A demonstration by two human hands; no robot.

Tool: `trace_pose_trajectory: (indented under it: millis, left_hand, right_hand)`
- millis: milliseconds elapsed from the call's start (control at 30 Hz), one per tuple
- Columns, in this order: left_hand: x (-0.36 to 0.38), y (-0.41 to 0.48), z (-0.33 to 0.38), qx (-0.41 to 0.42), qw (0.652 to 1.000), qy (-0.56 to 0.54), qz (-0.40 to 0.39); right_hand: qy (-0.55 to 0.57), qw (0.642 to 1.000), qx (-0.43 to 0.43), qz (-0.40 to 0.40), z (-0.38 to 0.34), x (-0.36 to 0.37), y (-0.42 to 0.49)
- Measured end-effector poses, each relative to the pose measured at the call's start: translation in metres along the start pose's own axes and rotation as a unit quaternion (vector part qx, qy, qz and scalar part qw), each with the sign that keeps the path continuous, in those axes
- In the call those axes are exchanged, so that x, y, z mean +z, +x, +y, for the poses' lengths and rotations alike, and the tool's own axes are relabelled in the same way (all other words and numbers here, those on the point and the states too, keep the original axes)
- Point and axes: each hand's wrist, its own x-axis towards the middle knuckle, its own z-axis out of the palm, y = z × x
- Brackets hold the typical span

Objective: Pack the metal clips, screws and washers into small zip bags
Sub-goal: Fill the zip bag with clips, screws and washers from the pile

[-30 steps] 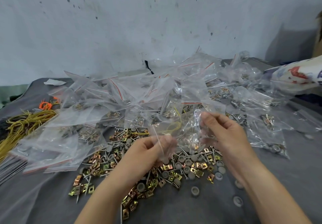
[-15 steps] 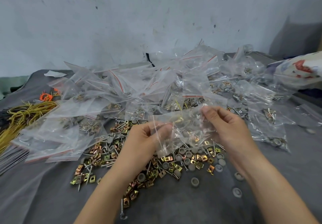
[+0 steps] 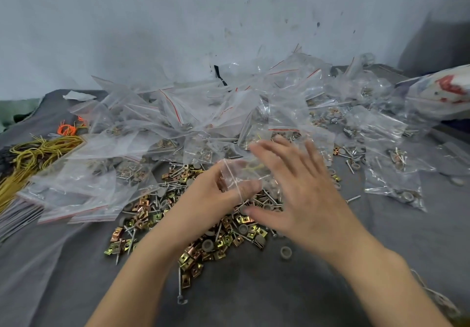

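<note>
My left hand (image 3: 216, 197) pinches a small clear zip bag (image 3: 241, 174) above a heap of loose parts. The heap (image 3: 218, 240) holds brass-coloured metal clips, thin screws and grey washers on a grey cloth. My right hand (image 3: 297, 189), blurred by motion, hovers just right of the bag with its fingers spread and straight, holding nothing. A yellowish strand shows inside the bag. A single grey washer (image 3: 285, 252) lies apart at the heap's near right.
A large pile of clear zip bags (image 3: 193, 120), many with red seal lines and parts inside, fills the back up to the wall. Yellow wire ties (image 3: 33, 154) and an orange tie (image 3: 66, 129) lie at left. A printed plastic package (image 3: 442, 95) sits far right.
My right hand has let go of the bag and opened, fingers spreading beside it. My left hand keeps its hold on the bag, which has sunk closer to the heap.
</note>
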Motion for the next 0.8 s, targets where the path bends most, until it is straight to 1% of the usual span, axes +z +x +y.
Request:
trace_pose_trajectory:
  millis: [33, 100, 233, 400, 567, 700, 800]
  left_hand:
    - [0.002, 0.000, 0.002, 0.008, 1.000, 0.005, -0.010]
    - [0.006, -0.001, 0.005, 0.024, 0.999, 0.027, -0.023]
    - [0.012, -0.005, 0.006, 0.059, 0.997, 0.052, -0.010]
    - [0.012, -0.008, 0.006, 0.067, 0.996, 0.061, -0.025]
    - [0.011, -0.008, 0.006, 0.058, 0.996, 0.057, -0.031]
    - [0.011, -0.008, 0.006, 0.070, 0.995, 0.064, -0.027]
    - [0.011, -0.008, 0.007, 0.072, 0.995, 0.070, -0.015]
  right_hand:
    - [-0.024, 1.000, -0.015, -0.003, -0.002, 0.003, 0.000]
    - [-0.036, 0.999, -0.028, -0.009, -0.005, 0.006, -0.001]
    - [-0.029, 0.999, -0.034, -0.011, -0.009, 0.009, 0.000]
    - [0.013, 1.000, -0.005, -0.015, -0.007, 0.010, 0.000]
    - [0.034, 0.999, -0.008, -0.028, -0.007, 0.010, -0.002]
    - [0.067, 0.998, -0.002, -0.018, -0.010, 0.009, -0.001]
    - [0.058, 0.998, -0.008, 0.001, -0.011, 0.011, -0.001]
